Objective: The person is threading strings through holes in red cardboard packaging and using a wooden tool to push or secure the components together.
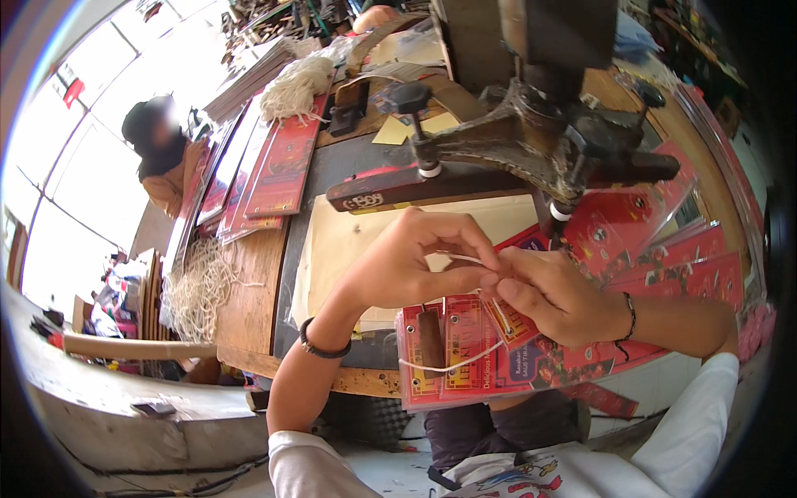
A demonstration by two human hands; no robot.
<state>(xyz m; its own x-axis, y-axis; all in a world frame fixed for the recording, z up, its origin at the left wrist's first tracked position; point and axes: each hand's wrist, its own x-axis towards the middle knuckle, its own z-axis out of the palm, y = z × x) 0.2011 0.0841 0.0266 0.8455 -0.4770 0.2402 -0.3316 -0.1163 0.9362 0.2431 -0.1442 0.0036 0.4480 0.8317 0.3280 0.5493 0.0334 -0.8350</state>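
Head view: left hand (407, 266) and right hand (552, 295) meet, each grip pinched shut on a white string (465, 259) above a red card stack (490, 353) at the desk (249, 307) edge.

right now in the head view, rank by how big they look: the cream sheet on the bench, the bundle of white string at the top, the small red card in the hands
1. Cream sheet on the bench, largest.
2. Bundle of white string; it lies farther from the camera, so its true size is unsure.
3. Small red card, held between the left hand and right hand, smallest.
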